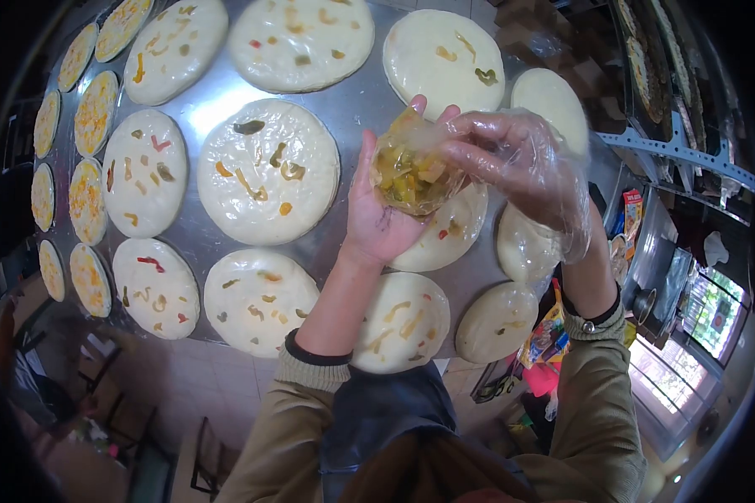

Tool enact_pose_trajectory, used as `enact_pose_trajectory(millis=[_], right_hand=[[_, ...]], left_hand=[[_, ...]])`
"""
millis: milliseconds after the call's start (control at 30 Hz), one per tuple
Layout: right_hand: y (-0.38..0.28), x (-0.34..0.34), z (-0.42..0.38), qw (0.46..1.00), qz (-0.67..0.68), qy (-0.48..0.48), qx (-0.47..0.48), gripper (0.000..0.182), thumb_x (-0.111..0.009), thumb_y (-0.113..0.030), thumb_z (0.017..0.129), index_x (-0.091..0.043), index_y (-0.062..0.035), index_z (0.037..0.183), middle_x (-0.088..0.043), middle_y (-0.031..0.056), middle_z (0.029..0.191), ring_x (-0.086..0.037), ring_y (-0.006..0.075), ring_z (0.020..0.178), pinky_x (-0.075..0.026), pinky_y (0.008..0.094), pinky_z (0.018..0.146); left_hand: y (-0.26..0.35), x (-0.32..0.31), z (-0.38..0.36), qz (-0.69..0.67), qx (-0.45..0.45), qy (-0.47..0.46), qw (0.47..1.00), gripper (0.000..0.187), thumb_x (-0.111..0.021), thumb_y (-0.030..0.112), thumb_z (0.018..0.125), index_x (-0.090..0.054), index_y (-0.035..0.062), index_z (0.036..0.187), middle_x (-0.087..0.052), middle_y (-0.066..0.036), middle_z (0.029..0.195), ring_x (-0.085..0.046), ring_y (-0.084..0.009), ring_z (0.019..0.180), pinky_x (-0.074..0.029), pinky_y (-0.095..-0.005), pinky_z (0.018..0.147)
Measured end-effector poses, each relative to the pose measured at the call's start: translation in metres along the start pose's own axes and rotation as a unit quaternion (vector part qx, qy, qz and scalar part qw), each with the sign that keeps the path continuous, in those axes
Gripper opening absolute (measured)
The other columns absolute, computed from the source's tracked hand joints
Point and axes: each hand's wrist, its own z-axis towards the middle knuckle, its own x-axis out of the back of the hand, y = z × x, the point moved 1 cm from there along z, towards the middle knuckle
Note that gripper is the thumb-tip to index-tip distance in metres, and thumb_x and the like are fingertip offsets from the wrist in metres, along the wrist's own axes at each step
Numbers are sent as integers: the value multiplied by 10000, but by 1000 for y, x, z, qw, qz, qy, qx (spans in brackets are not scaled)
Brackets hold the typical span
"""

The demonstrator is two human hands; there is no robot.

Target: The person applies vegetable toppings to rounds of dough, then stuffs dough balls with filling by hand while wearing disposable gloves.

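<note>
My left hand (377, 226) lies palm up, with its fingers curled behind a small clear plastic bag (415, 172) of chopped yellow-green pepper pieces. My right hand (512, 155) wears a loose transparent plastic glove (575, 201). Its bent fingertips touch the bag's upper right side; whatever is between them is hidden. Under both hands are large, round, flat pieces of pale dough with a glossy surface. One dough round (268, 172), left of my hands, has scattered pepper strips on it. Another dough round (449, 222) is partly covered by my left hand and the bag.
The dough rounds sit on a shiny metal table (201, 113). Several smaller rounds with orange and white topping (88, 201) line its far left. A rack (679, 142) with a blue-grey perforated bar stands at the right. Colourful packets (549, 331) lie near my right forearm.
</note>
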Motion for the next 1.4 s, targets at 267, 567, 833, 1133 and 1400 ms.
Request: enact_pose_trajectory(millis=[267,567,833,1133,1400], right_hand=[[-7,-3,-1,998,39,-44,-35,222,-657,-177,867,-681,-33,1034,-672,78,902,-606,107,812,-495,266,751],[1,-5,2,992,101,-49,-51,201,-663,-159,862,-686,-25,1011,-644,34,900,-573,94,819,-469,250,760],[-2,13,10,979,169,-39,-109,229,-667,-175,862,-674,-30,1040,-649,5,885,-532,50,760,-441,215,690],[66,41,85,995,-50,34,-74,350,-648,-333,852,-672,-65,1077,-641,-18,842,-418,42,607,-347,208,526],[127,42,165,973,-214,78,43,290,-598,-233,880,-660,-96,1128,-651,20,845,-522,101,650,-454,273,591]], left_hand=[[5,0,-2,25,-3,2,1000,612,-216,515,998,-144,185,1508,-277,-117,1508,-356,-297,1349,-321,-476,1097],[7,-2,0,48,-11,11,999,616,-226,515,998,-175,166,1502,-227,-131,1532,-278,-317,1386,-255,-454,1136],[10,1,2,74,-20,37,996,614,-234,517,996,-166,180,1506,-220,-118,1537,-265,-330,1390,-241,-506,1133],[17,16,-5,46,-10,31,998,578,-262,499,997,-188,219,1497,-165,-95,1553,-272,-364,1379,-231,-518,1136],[23,21,-9,59,-18,54,997,578,-248,500,999,-176,220,1499,-178,-91,1550,-279,-354,1378,-227,-505,1136]])
